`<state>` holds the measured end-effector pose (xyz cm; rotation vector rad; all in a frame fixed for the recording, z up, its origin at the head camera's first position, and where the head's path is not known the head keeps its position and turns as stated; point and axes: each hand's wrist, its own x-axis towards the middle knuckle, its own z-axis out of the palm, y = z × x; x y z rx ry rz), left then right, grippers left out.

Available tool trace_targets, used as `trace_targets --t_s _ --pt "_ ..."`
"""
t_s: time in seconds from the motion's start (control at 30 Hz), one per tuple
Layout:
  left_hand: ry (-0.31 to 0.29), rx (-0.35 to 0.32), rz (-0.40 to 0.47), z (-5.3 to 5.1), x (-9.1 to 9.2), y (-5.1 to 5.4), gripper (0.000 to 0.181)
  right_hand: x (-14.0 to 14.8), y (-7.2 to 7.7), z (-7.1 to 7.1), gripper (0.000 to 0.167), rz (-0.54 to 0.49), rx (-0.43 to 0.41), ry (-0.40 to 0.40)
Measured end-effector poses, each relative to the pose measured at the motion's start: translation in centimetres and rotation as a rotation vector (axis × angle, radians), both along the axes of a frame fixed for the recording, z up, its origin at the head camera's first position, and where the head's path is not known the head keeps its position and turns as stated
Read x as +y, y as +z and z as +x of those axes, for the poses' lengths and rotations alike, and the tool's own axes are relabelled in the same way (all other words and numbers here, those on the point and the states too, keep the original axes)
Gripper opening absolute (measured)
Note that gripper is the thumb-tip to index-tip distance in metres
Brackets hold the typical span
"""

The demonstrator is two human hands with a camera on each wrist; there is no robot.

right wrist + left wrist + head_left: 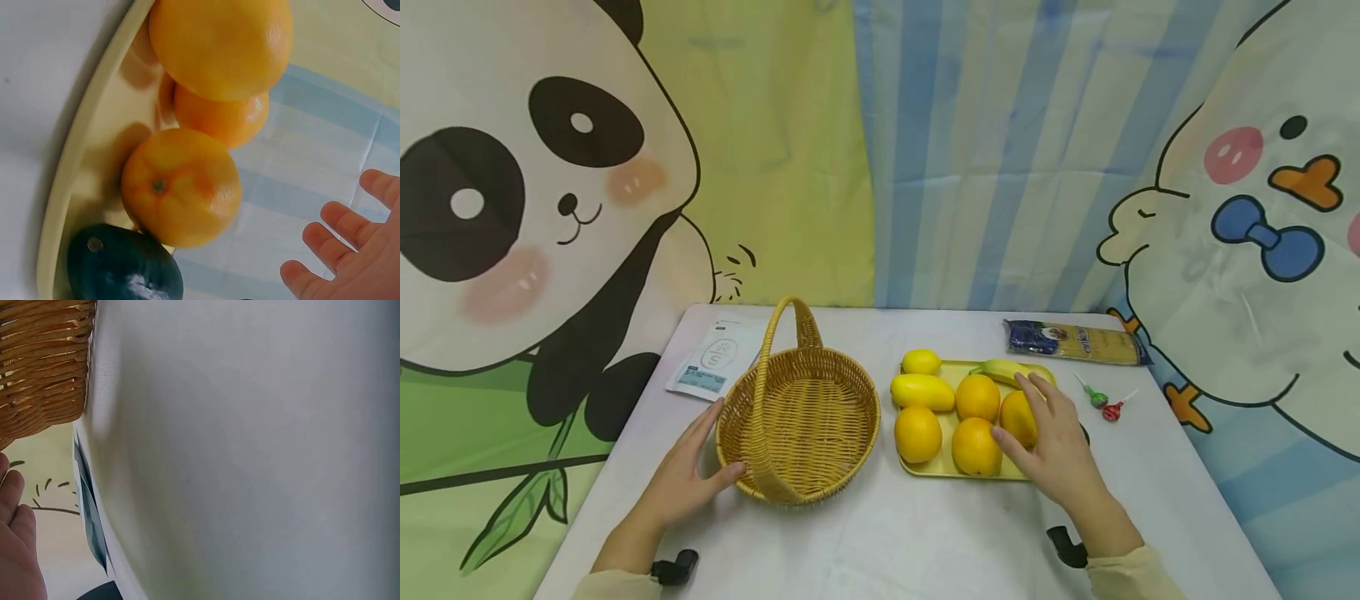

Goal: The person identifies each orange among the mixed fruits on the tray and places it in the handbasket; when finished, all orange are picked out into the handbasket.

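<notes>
On the bench (880,546), the basket (801,417) stands by your left hand (683,471), the fruit tray (949,421) partly under your right hand (1060,446). Both hands' fingers are spread, holding nothing. Best cup one orange (975,448) softly, keeping the basket still.

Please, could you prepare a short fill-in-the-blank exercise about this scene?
The hand nearest the round, golden wicker basket is the person's ____ one.
In the head view, the rectangular yellow tray lies to the basket's ____.
Beside the small, round, green-wrapped lollipop lies a ____ one.

Missing words: left; right; red.
</notes>
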<state>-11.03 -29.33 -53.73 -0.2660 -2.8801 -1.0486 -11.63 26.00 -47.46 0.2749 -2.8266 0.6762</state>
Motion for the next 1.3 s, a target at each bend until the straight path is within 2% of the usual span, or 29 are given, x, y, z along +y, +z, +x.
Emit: trace_targets --t_s 0.3,0.53,0.83,1.3 --pt "0.003 -0.004 -0.001 0.0 0.0 0.0 0.109 -0.7 -0.8 0.5 0.088 -0.034 0.019 0.011" --pt "-0.001 0.021 0.001 0.0 -0.1 -0.1 0.109 -1.3 -1.2 0.6 0.088 -0.043 0.029 0.01" --pt "0.003 0.002 -0.014 0.2 0.0 0.2 0.109 -1.9 -1.9 1.1 0.09 -0.048 -0.023 0.003" --pt "0.015 -0.01 -0.011 0.2 0.1 0.1 0.11 -2.5 -2.8 1.2 0.093 -0.046 -0.048 0.003"
